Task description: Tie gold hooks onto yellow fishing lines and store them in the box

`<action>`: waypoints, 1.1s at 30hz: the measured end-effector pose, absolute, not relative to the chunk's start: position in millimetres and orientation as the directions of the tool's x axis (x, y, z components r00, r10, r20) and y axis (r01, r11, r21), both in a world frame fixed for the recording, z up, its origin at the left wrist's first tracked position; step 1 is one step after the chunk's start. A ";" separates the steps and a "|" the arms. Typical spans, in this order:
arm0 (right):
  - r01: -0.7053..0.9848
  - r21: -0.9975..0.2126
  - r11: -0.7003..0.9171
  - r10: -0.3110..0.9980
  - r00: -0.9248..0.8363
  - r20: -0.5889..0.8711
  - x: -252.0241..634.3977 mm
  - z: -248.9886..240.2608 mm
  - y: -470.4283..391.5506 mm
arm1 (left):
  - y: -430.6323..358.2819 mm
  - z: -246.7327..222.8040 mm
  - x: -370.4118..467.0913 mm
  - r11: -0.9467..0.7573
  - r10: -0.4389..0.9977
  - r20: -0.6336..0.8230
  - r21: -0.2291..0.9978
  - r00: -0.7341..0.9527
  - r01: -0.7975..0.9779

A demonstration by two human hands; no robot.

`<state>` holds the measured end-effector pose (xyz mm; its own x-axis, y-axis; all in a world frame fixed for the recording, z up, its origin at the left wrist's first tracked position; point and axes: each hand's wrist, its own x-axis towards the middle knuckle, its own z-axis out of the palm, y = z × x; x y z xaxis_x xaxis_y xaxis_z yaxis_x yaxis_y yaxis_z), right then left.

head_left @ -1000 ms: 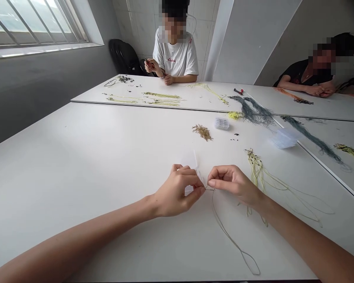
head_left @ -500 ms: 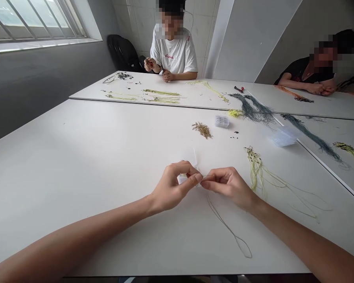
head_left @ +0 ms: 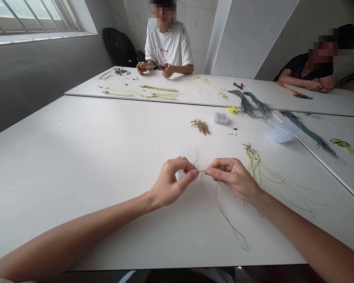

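Left hand (head_left: 171, 184) and right hand (head_left: 233, 179) pinch a tiny, thin brownish piece (head_left: 202, 171) between them; a slender olive-grey looped cord (head_left: 230, 225) trails below the right onto the near white counter (head_left: 141, 239). Looks like joining; next calls for steady fingertips.

Window (head_left: 29, 15): far left, barred, bright daylight behind it
Sill (head_left: 44, 37): pale, running beneath the bars
Left wall (head_left: 44, 67): plain grey, shaded
Far wall (head_left: 205, 35): pale tiles near the middle, smooth grey surface to the right, darker beyond a slanting edge
Chair (head_left: 118, 45): black, in the far left corner
Near table (head_left: 85, 145): white, soft sheen on its left
Far table (head_left: 90, 89): white, meeting the near one along a dark seam
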<state>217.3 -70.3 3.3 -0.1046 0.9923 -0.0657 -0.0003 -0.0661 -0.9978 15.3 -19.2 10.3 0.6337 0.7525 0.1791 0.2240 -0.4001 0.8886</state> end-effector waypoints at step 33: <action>-0.113 -0.957 -0.268 0.885 -0.421 -0.198 227.6 -2.7 -62.4 | -20.5 11.4 16.2 -0.035 0.617 0.070 0.997 0.784 -0.062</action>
